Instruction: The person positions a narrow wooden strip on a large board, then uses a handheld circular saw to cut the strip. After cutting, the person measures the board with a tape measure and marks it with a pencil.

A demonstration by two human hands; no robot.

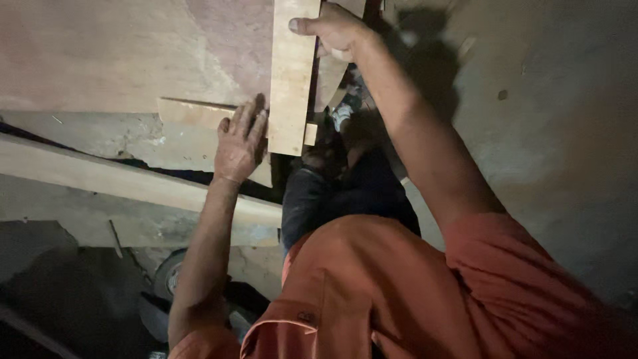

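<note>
Pale wood fills the view: a narrow plank [291, 80] lies along the edge of a plywood sheet [119, 53] on the surface. The right hand [335, 30] closes its grip over the plank's far end, thumb on top. The left hand [240, 143] lies flat, fingers spread, touching the plank's near edge.

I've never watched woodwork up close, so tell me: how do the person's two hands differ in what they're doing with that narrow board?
The left hand lies flat, fingers spread, pressed beside the narrow board near its lower end. The right hand curls around the board's far end, thumb on top. The left arm is bent close in; the right reaches out further. Both are bare and touch the same pale board, which lies over a large plywood sheet.
</note>
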